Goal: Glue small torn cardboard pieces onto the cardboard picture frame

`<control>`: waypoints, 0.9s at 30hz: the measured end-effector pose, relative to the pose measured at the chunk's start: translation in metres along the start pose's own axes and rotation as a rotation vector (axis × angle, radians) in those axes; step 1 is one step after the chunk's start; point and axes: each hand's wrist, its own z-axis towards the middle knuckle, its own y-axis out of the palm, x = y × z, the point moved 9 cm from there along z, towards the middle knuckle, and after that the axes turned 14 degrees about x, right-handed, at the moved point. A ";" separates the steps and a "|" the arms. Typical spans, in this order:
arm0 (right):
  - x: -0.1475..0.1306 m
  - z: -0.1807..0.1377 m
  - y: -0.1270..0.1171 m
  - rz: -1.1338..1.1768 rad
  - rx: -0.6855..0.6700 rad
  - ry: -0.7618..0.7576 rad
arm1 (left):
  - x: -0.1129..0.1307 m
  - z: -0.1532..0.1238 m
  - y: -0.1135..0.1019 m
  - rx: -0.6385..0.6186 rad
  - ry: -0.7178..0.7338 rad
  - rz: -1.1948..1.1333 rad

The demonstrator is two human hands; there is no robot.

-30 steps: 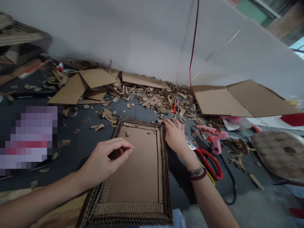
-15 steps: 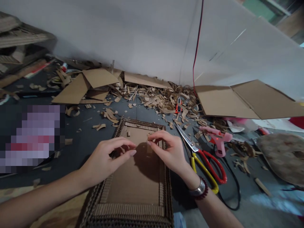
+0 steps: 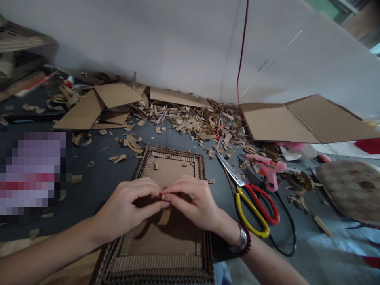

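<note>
Left hand (image 3: 127,206) and right hand (image 3: 192,204) pressing together, pinching narrow brown cardboard strip (image 3: 164,216) above corrugated cardboard frame (image 3: 175,155) (lower centre of view).

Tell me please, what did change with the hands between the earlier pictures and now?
The right hand moved left from the corner of the cardboard frame to meet the left hand; their fingertips now seem to pinch a small cardboard strip together. The red-and-yellow scissors and pink glue gun stayed in place.
</note>
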 end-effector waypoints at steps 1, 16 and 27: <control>0.000 -0.001 0.001 0.008 -0.005 -0.003 | 0.001 0.000 0.001 -0.012 0.005 -0.008; 0.027 0.004 -0.012 0.238 0.178 0.364 | -0.003 0.004 -0.002 -0.021 -0.127 0.030; 0.025 0.000 0.000 0.293 0.058 0.378 | -0.010 0.001 -0.002 -0.003 -0.140 0.026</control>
